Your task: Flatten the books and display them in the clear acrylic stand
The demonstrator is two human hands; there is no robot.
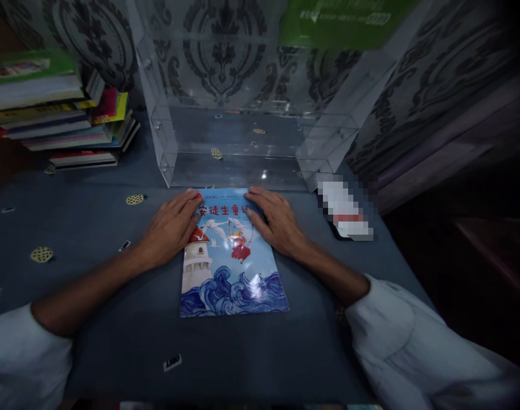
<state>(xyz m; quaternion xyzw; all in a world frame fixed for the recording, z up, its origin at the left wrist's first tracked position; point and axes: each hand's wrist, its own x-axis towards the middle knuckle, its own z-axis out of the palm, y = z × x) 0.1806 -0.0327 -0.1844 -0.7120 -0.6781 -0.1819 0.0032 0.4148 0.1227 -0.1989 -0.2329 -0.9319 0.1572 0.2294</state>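
A blue picture book (238, 256) with red Chinese characters lies flat, front cover up, on a dark patterned tablecloth. The cover shows a white tower, white birds, a figure in red and curling waves. Along the upper left edge of the book rests my left hand (172, 228), palm down, its fingers stretched out and their tips at the cover's edge. My right hand (281, 219) lies at the upper right edge, fingers extended, with the thumb and fingertips over the cover. Neither hand has its fingers wrapped round the book.
Just behind the book stands a clear acrylic rack (238, 171) with a green panel (340, 25) at its top. To the left is a stack of books (58, 122). A phone-like object (345, 210), partly pixelated, lies at right near the table edge. Patterned wallpaper (225, 51) is behind.
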